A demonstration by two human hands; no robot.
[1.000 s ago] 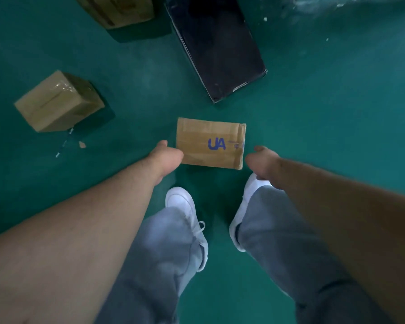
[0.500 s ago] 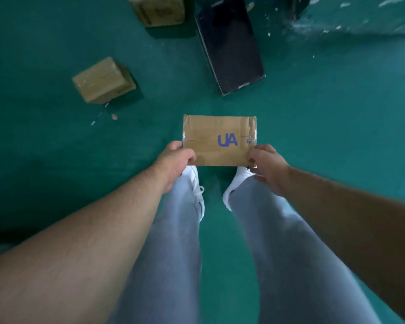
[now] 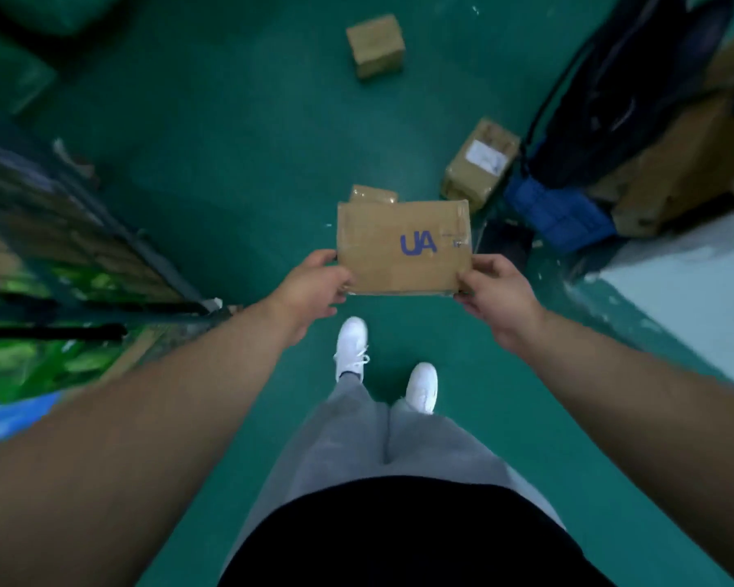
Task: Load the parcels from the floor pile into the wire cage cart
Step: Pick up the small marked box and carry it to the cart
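Note:
I hold a flat brown cardboard parcel (image 3: 403,247) marked "UA" in blue out in front of me, above the green floor. My left hand (image 3: 314,286) grips its near left corner and my right hand (image 3: 490,290) grips its near right corner. The wire cage cart (image 3: 81,264) stands at my left, blurred, with brown and green parcels inside. More brown parcels lie on the floor: one (image 3: 479,163) with a white label ahead to the right, one (image 3: 376,46) farther off, and a small one (image 3: 371,193) partly hidden behind the held parcel.
A black object with a blue base (image 3: 560,209) and stacked cardboard (image 3: 687,163) crowd the right side. A pale wall or panel (image 3: 695,290) runs along the near right. My white shoes (image 3: 350,345) stand on the green floor (image 3: 229,141).
Both hands closed on the parcel and lifted it off the floor. I stood up and turned, so the cage cart is now in view at my left.

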